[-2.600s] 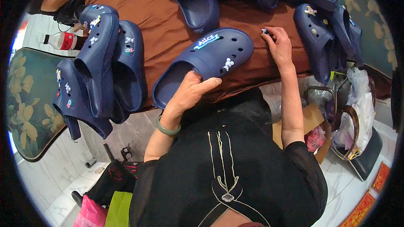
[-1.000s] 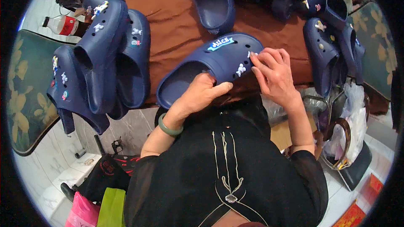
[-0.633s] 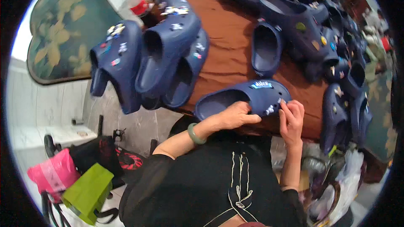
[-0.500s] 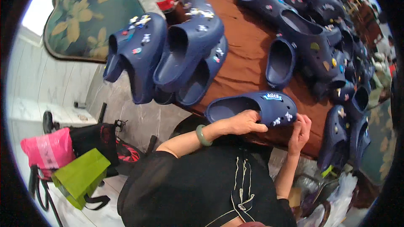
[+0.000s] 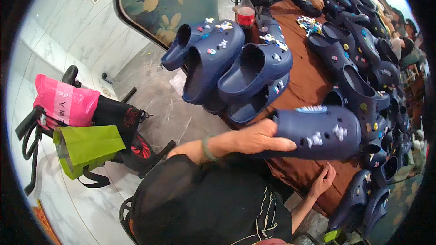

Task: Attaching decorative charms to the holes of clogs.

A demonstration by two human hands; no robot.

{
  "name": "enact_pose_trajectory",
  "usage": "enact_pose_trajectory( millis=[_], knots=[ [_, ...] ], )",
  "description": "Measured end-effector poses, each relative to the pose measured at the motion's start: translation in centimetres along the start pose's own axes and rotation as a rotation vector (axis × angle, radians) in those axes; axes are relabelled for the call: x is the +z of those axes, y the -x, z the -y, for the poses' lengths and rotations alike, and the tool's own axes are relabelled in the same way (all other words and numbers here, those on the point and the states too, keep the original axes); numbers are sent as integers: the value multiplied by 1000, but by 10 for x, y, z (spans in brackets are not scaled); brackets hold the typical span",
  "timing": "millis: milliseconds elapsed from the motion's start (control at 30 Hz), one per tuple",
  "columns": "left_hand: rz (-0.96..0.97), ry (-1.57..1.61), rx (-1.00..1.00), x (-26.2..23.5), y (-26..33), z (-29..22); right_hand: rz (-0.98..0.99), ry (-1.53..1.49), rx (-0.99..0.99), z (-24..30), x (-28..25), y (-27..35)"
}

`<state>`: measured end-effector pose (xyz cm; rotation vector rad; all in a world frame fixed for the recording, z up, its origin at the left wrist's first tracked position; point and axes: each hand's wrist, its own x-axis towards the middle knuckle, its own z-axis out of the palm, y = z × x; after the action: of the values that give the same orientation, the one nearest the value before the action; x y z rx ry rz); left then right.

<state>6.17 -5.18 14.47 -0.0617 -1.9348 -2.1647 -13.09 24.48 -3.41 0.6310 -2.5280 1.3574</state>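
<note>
Head view: left hand (image 5: 258,138) reaches in from 8 o'clock, thumb toward 3 o'clock. Its fingers, hidden, grip the navy-blue, perforated clog with white charms (image 5: 323,124) at the opening. Clog extends from them toward 3 o'clock, over the brown cloth-covered surface (image 5: 305,73). Right hand (image 5: 321,183) sits below the toe, at the clog's 6 o'clock, fingers bent; contents, if any, cannot be told.

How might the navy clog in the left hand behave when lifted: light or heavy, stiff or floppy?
The navy clog is probably light, since the left hand alone holds it. It shows no sagging, so likely fairly stiff, not floppy. Its raised white charms might snag.
</note>
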Motion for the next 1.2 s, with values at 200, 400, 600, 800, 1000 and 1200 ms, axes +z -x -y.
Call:
enact_pose_trajectory(
  millis=[200, 400, 600, 800, 1000, 1200],
  knots=[
    [-550, -219, -26, -67, 38, -85, -24, 26, -87, 8, 2, -1],
    [-730, -484, -79, -182, 26, -93, -30, 7, -88, 13, 3, -1],
    [-675, -566, -174, -251, 10, -88, -20, 8, -95, 11, 2, 0],
    [-570, -781, -296, -255, -1, -94, -18, 1, -95, 16, 2, -2],
    [-623, -1240, -338, -268, -12, -94, -33, 10, -86, 20, -1, 0],
    [-795, -1456, -449, -251, 6, -97, -61, -11, -32, 21, 0, 0]
  ],
)
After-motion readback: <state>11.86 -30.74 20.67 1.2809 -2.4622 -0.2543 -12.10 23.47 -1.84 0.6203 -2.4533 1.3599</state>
